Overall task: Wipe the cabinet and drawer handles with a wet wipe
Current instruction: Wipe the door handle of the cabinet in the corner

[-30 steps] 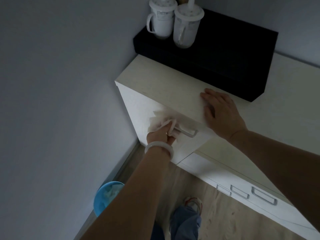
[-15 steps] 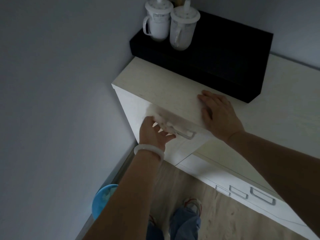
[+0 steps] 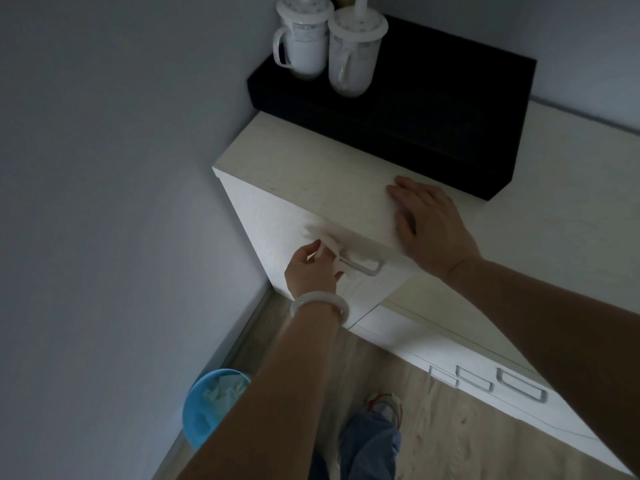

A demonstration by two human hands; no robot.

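— What's different from a second ago?

— The left hand (image 3: 311,268) sat closed around the wet wipe (image 3: 330,242) right on the handle (image 3: 363,266) then. It has since slid back toward the handle's left end, and the fingers have loosened, so the wipe is only pinched at their tips.

— And the wipe?

— Half a second ago it was bunched over the bar. Now it trails up and left in a smear, probably motion blur, and more of the bar shows bare on the right.

— The other hand?

— The right hand (image 3: 429,230) has barely shifted on the cabinet top (image 3: 311,174).
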